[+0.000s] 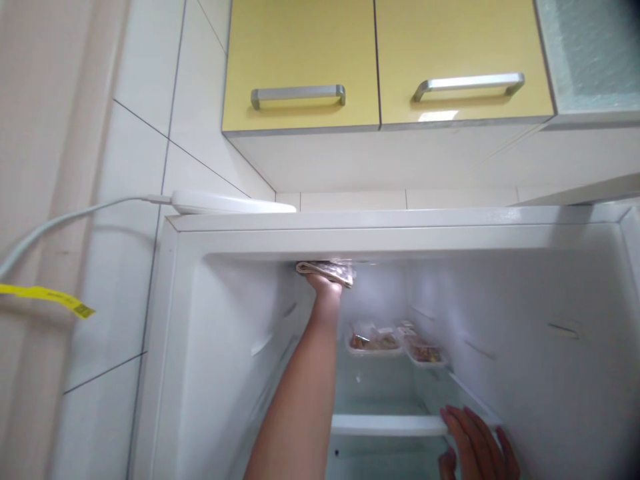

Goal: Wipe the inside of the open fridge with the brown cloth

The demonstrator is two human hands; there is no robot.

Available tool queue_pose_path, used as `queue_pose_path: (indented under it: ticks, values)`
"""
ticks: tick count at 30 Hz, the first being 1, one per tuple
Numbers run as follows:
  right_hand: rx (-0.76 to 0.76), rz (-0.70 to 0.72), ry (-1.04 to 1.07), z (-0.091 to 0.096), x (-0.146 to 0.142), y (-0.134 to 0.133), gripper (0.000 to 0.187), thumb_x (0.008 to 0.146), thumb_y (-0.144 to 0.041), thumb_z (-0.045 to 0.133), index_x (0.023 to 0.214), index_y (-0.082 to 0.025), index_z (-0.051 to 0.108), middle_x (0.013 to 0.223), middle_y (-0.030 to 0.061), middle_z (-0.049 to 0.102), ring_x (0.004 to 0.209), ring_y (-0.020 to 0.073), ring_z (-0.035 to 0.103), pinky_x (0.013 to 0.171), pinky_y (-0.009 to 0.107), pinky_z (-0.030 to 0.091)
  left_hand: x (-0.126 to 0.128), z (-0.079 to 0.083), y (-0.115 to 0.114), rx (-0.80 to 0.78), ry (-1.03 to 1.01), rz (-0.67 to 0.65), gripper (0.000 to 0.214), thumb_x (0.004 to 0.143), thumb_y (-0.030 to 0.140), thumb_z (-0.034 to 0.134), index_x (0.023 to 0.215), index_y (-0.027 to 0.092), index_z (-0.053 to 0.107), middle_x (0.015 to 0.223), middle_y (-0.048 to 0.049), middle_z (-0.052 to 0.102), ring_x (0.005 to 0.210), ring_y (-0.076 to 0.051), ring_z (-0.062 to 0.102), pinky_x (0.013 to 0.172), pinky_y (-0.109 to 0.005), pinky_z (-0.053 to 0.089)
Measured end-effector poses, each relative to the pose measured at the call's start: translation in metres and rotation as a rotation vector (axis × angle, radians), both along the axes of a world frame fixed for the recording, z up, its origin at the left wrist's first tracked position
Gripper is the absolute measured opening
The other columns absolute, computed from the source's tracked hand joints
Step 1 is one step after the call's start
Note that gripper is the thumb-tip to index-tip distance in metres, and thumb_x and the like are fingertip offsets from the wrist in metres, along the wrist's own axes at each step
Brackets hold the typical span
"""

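My left hand (326, 284) reaches deep into the open refrigerator compartment (220, 320), palm up. It holds a folded patterned cloth (330, 272) against the ceiling near the back left corner. The cloth hides most of the fingers. At the lower right, my right hand (477, 443) has its fingers stretched out and slightly apart. Its fingertips rest by the right end of the glass shelf's white front edge (390, 425). On that shelf, towards the back, sit two clear food trays (375, 341) with packaged food inside.
Yellow cabinets (305, 60) with metal handles hang above the refrigerator. A flat white device (230, 202) lies on its top, with a white cable (75, 212) running left. A yellow tag (47, 297) hangs at the left. Tiled wall (135, 153) borders the left side.
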State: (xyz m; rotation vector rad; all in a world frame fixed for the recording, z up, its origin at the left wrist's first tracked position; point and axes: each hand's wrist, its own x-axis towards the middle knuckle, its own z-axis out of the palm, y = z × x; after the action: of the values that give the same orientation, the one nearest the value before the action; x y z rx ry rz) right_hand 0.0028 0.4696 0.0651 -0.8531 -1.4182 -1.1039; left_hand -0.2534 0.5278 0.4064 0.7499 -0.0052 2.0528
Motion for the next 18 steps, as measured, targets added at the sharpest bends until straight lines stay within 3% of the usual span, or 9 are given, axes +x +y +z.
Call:
queue_pose_path:
  ticks: [4, 9, 14, 18]
  values:
    - [0.004, -0.011, -0.019, 0.005, -0.002, -0.004, 0.046, 0.077, -0.018, 0.055, 0.123, -0.02, 0.059, 0.112, 0.0106, 0.074, 0.104, 0.0287, 0.068, 0.113, 0.057, 0.033, -0.028, -0.004, -0.001, -0.004, -0.03, 0.059, 0.055, 0.094, 0.061, 0.029, 0.108, 0.026, 0.069, 0.113, -0.008, 0.075, 0.111, -0.027, 0.068, 0.096, -0.05, 0.053]
    - [0.01, -0.019, -0.01, 0.008, -0.005, -0.007, 0.045, 0.078, -0.019, 0.054, 0.123, -0.021, 0.059, 0.111, 0.0094, 0.074, 0.104, 0.0284, 0.068, 0.113, 0.057, 0.034, -0.022, -0.007, -0.023, 0.055, -0.016, 0.143, 0.052, 0.094, 0.059, 0.032, 0.106, 0.026, 0.071, 0.108, -0.0064, 0.077, 0.109, -0.025, 0.068, 0.095, -0.047, 0.053]
    - [-0.004, -0.014, 0.019, 0.009, -0.01, -0.01, 0.043, 0.079, -0.017, 0.053, 0.122, -0.019, 0.058, 0.11, 0.0112, 0.075, 0.102, 0.0292, 0.069, 0.113, 0.06, 0.035, 0.006, -0.005, -0.082, 0.133, 0.018, 0.231, 0.052, 0.092, 0.062, 0.039, 0.098, 0.022, 0.072, 0.097, -0.0073, 0.078, 0.095, -0.024, 0.071, 0.081, -0.038, 0.057]
    - [-0.004, -0.019, 0.02, 0.008, -0.01, -0.01, 0.043, 0.078, -0.015, 0.053, 0.121, -0.018, 0.059, 0.109, 0.0117, 0.076, 0.101, 0.0301, 0.07, 0.112, 0.06, 0.036, 0.041, -0.006, -0.134, 0.113, -0.038, 0.281, 0.045, 0.094, 0.054, 0.04, 0.103, 0.022, 0.071, 0.093, -0.0032, 0.076, 0.087, -0.02, 0.071, 0.074, -0.033, 0.056]
